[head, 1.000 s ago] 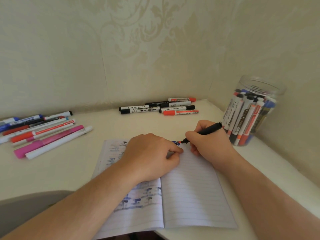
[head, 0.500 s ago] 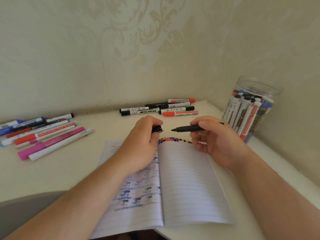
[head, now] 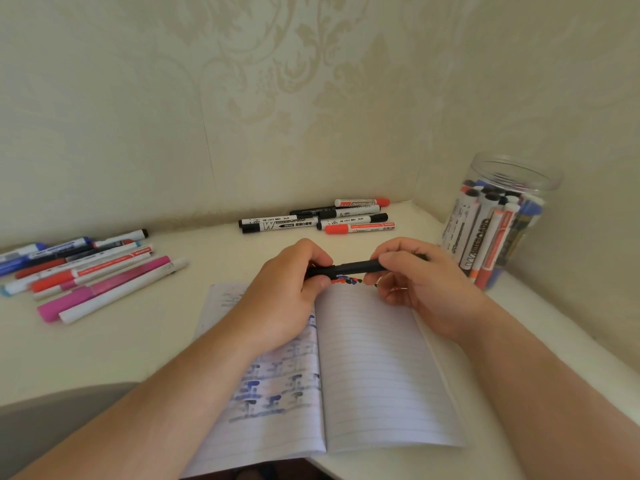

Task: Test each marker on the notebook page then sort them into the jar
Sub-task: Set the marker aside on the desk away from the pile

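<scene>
A black marker (head: 353,268) is held level above the top of the open lined notebook (head: 377,368). My right hand (head: 415,285) grips its barrel. My left hand (head: 294,289) grips its capped left end, and the cap sits against the barrel. A row of coloured test dots (head: 346,280) runs along the top of the right page, just under the marker. The clear jar (head: 498,220) stands at the right by the wall and holds several markers upright.
Several markers (head: 322,218) lie in a group at the back by the wall. Another pile of markers (head: 86,271) lies at the left. The desk's front edge (head: 69,393) curves at lower left. Walls close in behind and at the right.
The right hand lifted the marker off the page and turned it level. The left hand brought the cap to the tip and closed the gap; both hands now hold the marker together.
</scene>
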{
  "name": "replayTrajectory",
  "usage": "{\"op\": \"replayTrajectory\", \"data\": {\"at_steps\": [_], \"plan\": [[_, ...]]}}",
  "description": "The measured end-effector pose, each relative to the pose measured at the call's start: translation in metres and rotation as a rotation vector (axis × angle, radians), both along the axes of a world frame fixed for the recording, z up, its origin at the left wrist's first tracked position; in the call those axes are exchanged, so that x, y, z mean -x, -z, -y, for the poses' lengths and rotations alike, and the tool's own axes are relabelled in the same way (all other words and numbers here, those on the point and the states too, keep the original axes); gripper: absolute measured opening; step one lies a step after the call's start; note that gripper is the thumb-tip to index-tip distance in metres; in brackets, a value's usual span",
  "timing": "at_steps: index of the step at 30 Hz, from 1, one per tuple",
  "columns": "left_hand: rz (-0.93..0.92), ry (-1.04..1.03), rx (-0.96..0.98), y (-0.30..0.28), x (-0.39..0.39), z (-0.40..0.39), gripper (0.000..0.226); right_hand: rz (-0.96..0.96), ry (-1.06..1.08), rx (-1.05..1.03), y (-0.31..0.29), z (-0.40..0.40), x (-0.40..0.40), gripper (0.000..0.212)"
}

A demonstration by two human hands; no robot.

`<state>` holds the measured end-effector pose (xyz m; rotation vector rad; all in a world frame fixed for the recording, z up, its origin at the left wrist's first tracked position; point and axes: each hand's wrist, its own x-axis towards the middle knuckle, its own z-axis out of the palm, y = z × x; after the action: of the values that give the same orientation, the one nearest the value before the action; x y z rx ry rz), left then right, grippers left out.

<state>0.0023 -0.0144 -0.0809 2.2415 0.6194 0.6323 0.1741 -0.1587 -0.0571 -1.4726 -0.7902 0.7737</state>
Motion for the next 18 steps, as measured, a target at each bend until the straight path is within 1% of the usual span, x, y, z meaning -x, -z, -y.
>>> {"op": "replayTrajectory", "data": {"at_steps": [2,5,7,10,15,18], "plan": [[0.054,-0.017,0.050,-0.0001,0.0002,-0.0016,0.017,0.067,0.000,0.005,0.0021,0.0000,0.0000,0.012],[0.133,-0.045,0.122,0.0004,0.0014,-0.0036,0.025,0.133,-0.013,-0.001,0.0056,-0.0004,-0.0014,0.015],[0.149,-0.054,0.142,0.0010,0.0014,-0.0037,0.029,0.176,-0.015,0.001,0.0076,-0.0015,-0.0016,0.014],[0.136,-0.056,0.134,0.0026,0.0002,-0.0038,0.032,0.229,-0.014,0.029,0.0090,-0.0036,-0.0014,0.014],[0.155,-0.063,0.095,0.0029,0.0007,-0.0033,0.036,0.230,-0.051,0.062,0.0072,-0.0030,-0.0010,0.023],[0.151,-0.072,0.068,0.0021,0.0013,-0.0030,0.036,0.262,-0.055,0.079,0.0076,-0.0018,-0.0015,0.025]]}}
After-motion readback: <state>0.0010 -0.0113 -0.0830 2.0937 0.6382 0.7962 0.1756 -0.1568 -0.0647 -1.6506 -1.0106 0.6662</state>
